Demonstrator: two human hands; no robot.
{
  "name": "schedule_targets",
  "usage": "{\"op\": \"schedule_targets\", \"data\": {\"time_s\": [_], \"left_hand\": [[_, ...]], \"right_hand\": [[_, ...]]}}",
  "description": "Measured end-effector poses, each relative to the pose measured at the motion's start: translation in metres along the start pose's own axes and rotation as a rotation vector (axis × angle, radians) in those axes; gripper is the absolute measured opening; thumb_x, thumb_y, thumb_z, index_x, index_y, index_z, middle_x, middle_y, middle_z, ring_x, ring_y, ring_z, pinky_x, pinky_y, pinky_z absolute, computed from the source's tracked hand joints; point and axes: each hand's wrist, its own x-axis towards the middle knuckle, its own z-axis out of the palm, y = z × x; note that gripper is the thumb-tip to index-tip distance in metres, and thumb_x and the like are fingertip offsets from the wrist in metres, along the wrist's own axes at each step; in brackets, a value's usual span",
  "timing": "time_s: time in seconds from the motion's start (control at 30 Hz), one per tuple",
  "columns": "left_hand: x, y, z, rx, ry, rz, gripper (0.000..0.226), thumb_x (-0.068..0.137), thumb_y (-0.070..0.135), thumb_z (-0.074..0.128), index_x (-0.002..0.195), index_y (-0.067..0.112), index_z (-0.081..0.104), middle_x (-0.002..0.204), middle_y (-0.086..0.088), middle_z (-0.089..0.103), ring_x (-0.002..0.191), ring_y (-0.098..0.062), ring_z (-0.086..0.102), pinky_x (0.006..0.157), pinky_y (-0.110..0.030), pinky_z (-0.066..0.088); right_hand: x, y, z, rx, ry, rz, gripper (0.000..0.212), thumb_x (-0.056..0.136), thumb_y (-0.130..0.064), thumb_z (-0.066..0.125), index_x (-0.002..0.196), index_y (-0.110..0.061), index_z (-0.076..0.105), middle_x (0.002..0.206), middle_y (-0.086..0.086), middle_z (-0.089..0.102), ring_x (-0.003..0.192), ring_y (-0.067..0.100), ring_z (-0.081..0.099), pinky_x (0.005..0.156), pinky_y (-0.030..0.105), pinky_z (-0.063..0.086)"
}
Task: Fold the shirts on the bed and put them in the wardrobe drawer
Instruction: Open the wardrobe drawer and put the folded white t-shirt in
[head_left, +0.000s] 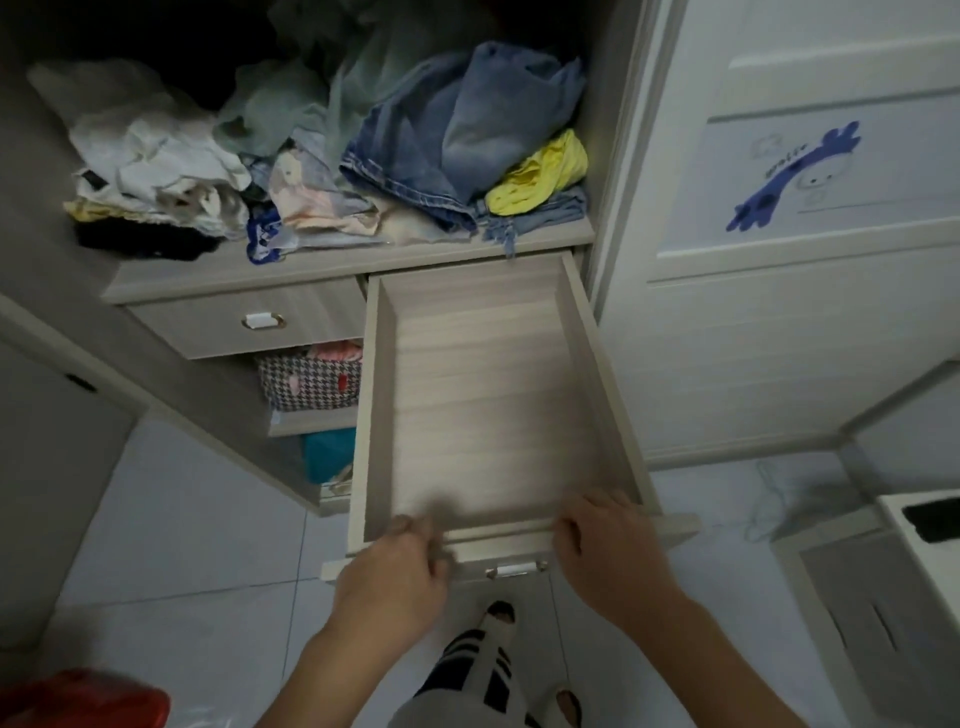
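Your two hands are on the front edge of the wardrobe drawer (493, 395), which is pulled far out toward you. Your left hand (395, 577) grips the front panel near its left corner, with the fingers curled over the top rim. Your right hand (608, 551) holds the same panel near the right corner, and its fingers are also bent over the rim. The small metal handle (515, 569) sits on the drawer front between your hands, touched by neither. Inside the drawer only the pale wooden bottom shows. No folded shirt is in your hands. Above the drawer, the wardrobe shelf (332, 265) carries a loose pile of clothes (311, 171): white pieces, blue jeans (452, 140) and a yellow garment (540, 176). To the left of the open drawer is a closed drawer (249, 322).
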Motion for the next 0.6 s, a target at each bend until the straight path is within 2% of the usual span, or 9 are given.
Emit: {"op": "schedule_targets", "data": {"time_s": [0.07, 0.1, 0.17, 0.23, 0.3, 0.4, 0.47, 0.6], "left_hand": [[0.018, 0.011, -0.006, -0.164, 0.047, 0.089, 0.011, 0.093, 0.026, 0.050, 0.099, 0.031, 0.058, 0.101, 0.009, 0.062, 0.074, -0.003, 0.056, 0.062, -0.021, 0.041], [0.026, 0.020, -0.005, -0.309, 0.062, 0.163, 0.016, 0.092, 0.018, 0.053, 0.097, 0.032, 0.059, 0.095, 0.010, 0.062, 0.068, -0.003, 0.055, 0.059, -0.015, 0.041], [0.038, 0.044, 0.000, -0.595, 0.009, 0.252, 0.027, 0.092, 0.009, 0.055, 0.096, 0.035, 0.060, 0.090, 0.011, 0.064, 0.069, -0.006, 0.058, 0.059, -0.011, 0.043], [0.044, 0.070, 0.010, -0.748, -0.074, 0.294, 0.026, 0.096, 0.012, 0.055, 0.096, 0.037, 0.061, 0.092, 0.018, 0.066, 0.079, -0.005, 0.062, 0.062, -0.010, 0.046], [0.047, 0.089, 0.021, -0.805, -0.156, 0.370, 0.020, 0.096, 0.018, 0.056, 0.099, 0.037, 0.062, 0.096, 0.022, 0.067, 0.088, -0.002, 0.064, 0.068, -0.009, 0.047], [0.045, 0.119, 0.036, -0.846, -0.335, 0.525, 0.019, 0.092, 0.028, 0.054, 0.105, 0.039, 0.063, 0.102, 0.018, 0.068, 0.093, -0.001, 0.065, 0.072, -0.009, 0.047], [0.039, 0.140, 0.048, -0.810, -0.442, 0.634, 0.024, 0.090, 0.028, 0.052, 0.107, 0.043, 0.061, 0.108, 0.019, 0.067, 0.099, -0.001, 0.064, 0.076, -0.009, 0.047], [0.001, 0.185, 0.080, -0.734, -0.666, 0.880, 0.029, 0.089, 0.020, 0.052, 0.106, 0.041, 0.062, 0.108, 0.017, 0.067, 0.104, -0.004, 0.063, 0.080, -0.012, 0.047]], "right_hand": [[0.001, -0.003, -0.001, 0.034, 0.001, 0.040, 0.021, 0.094, -0.022, 0.051, 0.085, -0.012, 0.066, 0.088, 0.002, 0.064, 0.089, 0.023, 0.053, 0.077, 0.034, 0.043], [0.001, -0.004, -0.002, 0.088, 0.009, 0.063, 0.021, 0.094, -0.020, 0.051, 0.082, -0.010, 0.066, 0.085, 0.003, 0.063, 0.085, 0.022, 0.052, 0.075, 0.035, 0.043], [-0.005, -0.005, -0.006, 0.248, 0.087, 0.112, 0.018, 0.092, -0.012, 0.057, 0.077, -0.008, 0.065, 0.079, 0.005, 0.061, 0.076, 0.021, 0.053, 0.070, 0.037, 0.045], [-0.020, -0.001, -0.011, 0.369, 0.218, 0.212, 0.010, 0.092, -0.010, 0.061, 0.092, -0.012, 0.071, 0.090, 0.001, 0.063, 0.084, 0.016, 0.056, 0.079, 0.031, 0.047], [-0.041, 0.000, -0.017, 0.482, 0.347, 0.369, 0.021, 0.094, -0.014, 0.060, 0.110, -0.023, 0.068, 0.110, -0.009, 0.062, 0.104, 0.004, 0.055, 0.094, 0.017, 0.041], [-0.082, 0.007, -0.023, 0.663, 0.598, 0.660, 0.031, 0.096, -0.016, 0.058, 0.110, -0.044, 0.062, 0.114, -0.027, 0.061, 0.114, -0.009, 0.053, 0.093, 0.008, 0.039], [-0.114, 0.010, -0.022, 0.739, 0.766, 0.821, 0.029, 0.096, -0.018, 0.056, 0.113, -0.039, 0.065, 0.115, -0.028, 0.062, 0.114, -0.008, 0.055, 0.095, 0.013, 0.042], [-0.195, 0.001, -0.013, 0.857, 1.112, 1.089, 0.027, 0.098, -0.014, 0.054, 0.117, -0.029, 0.067, 0.118, -0.017, 0.067, 0.114, -0.003, 0.059, 0.098, 0.022, 0.047]]}}
